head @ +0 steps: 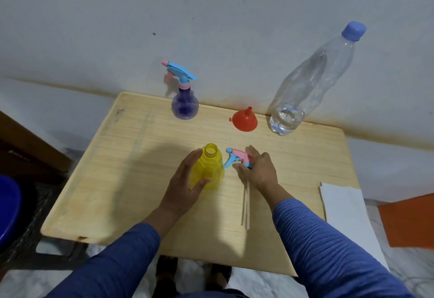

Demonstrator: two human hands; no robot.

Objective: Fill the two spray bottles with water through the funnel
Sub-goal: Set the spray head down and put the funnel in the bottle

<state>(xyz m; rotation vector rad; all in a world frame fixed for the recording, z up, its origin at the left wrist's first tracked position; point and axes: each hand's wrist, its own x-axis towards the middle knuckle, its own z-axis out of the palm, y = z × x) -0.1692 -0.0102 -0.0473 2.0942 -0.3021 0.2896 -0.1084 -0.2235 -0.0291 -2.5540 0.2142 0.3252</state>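
Observation:
A yellow spray bottle [207,168] stands upright near the middle of the wooden table [131,157] with its neck uncapped. My left hand [185,180] wraps around its left side. Just to its right, my right hand [258,171] holds the pink and blue spray head [237,158] down at the table, its clear dip tube [245,203] trailing toward me. A purple spray bottle [184,105] with its head screwed on stands at the back. A red funnel [245,120] lies upside down to the right of it. A tall clear water bottle [305,86], capped in blue, holds a little water.
White paper sheets [340,206] overhang the table's right edge, beside an orange object [408,222]. A blue tub [7,208] sits on the floor at the left. The wall runs right behind the table.

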